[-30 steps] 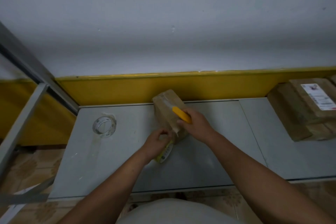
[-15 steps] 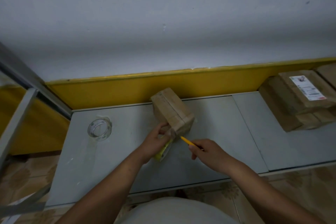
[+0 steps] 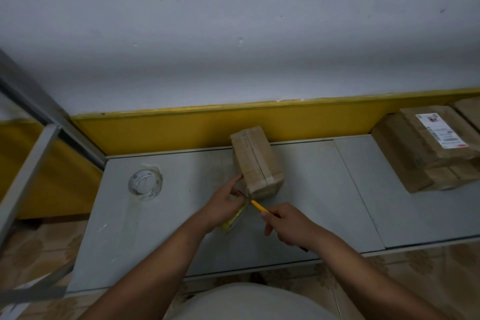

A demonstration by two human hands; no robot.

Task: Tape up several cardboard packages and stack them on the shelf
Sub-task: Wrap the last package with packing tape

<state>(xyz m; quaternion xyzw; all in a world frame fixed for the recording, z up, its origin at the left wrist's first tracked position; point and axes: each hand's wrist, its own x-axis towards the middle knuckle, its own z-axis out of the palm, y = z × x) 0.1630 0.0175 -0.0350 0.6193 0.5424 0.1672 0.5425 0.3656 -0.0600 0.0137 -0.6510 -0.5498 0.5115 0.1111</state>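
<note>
The cardboard box [image 3: 255, 161], stood right of the tape roll [image 3: 145, 184], is judged light, stiff and slick where taped, best clasped across its bare side faces, while a yellowish item [image 3: 232, 221] is pinched by the left hand [image 3: 223, 205] and a yellow cutter [image 3: 257, 206] gripped by the right hand [image 3: 288, 226].

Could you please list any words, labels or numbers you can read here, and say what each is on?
Nothing here is legible.
White shipping label on the top stacked package at the right: printed lines, too blurred to read.
Clear tape roll: faint print on its inner ring, too small to read.
</note>
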